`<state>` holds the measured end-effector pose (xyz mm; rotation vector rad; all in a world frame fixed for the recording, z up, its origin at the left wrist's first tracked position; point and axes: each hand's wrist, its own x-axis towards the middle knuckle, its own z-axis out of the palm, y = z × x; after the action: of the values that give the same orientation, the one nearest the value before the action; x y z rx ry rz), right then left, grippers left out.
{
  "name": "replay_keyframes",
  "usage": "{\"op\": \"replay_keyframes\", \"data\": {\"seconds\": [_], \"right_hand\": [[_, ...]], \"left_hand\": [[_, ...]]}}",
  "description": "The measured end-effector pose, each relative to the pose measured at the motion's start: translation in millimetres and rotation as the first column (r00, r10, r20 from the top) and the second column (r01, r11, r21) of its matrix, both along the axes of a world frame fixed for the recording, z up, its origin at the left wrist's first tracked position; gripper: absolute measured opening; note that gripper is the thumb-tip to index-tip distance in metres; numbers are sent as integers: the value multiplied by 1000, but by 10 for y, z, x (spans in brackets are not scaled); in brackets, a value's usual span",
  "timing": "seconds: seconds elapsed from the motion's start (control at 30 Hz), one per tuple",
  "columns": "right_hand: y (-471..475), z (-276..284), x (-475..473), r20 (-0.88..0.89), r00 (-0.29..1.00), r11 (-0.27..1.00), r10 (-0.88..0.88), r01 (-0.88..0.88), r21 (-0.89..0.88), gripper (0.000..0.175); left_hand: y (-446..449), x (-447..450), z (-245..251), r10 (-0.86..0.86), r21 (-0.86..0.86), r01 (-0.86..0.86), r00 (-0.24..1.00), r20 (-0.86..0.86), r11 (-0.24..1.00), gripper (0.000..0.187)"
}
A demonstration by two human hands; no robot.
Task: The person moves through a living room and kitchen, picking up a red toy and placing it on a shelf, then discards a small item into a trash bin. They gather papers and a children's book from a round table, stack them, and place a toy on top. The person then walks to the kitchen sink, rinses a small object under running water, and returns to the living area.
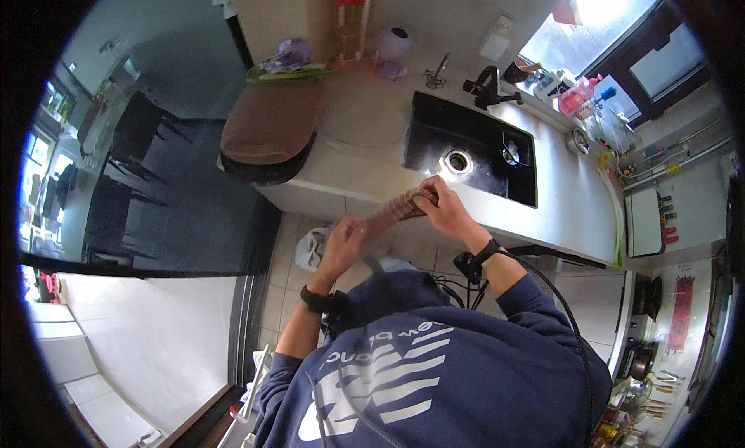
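Note:
A brownish-pink cloth (391, 210) with a ribbed texture is stretched between my two hands, blurred along its length. My left hand (342, 247) grips its lower left end. At the upper right end, my right hand (443, 205) has its fingers folded around the bunched fabric. Both hands are in front of the counter's near edge, with the right one closer to the black sink (428, 128). Inside the sink a round metal drain (458, 162) shows.
A black faucet (492, 90) rises behind the sink. Bottles (576, 96) line the window ledge. Left on the white counter (361, 139) is a brown-topped board or lid (270, 122), with green stalks (291, 74) behind it. A white plastic bag (311, 249) lies below my left hand.

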<state>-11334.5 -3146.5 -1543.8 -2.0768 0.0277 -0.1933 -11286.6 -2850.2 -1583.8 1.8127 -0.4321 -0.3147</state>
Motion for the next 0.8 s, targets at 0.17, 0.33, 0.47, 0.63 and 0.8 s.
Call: {"op": "replay_keyframes", "data": {"seconds": [0.17,0.33,0.47,0.63,0.8], "right_hand": [[-488,317,0,-91,967,967,237,-244,-79,39],[-745,681,160,14,979,943,201,-190,-275,23],[-859,1044,500,129,974,980,188,-177,-92,28],[-1188,1608,1073,300,945,907,130,9,-421,34],[-1652,1936,1663,215,977,923,2,81,-377,50]], "left_hand": [[-343,166,-59,-7,-325,-59,980,-198,944,32],[-573,222,-17,76,-232,-146,955,-288,962,28],[-631,250,127,-9,-372,-190,882,-472,909,28],[-393,268,190,47,-246,-160,911,-410,956,35],[-138,149,2,150,-170,-237,900,-410,957,34]]}}
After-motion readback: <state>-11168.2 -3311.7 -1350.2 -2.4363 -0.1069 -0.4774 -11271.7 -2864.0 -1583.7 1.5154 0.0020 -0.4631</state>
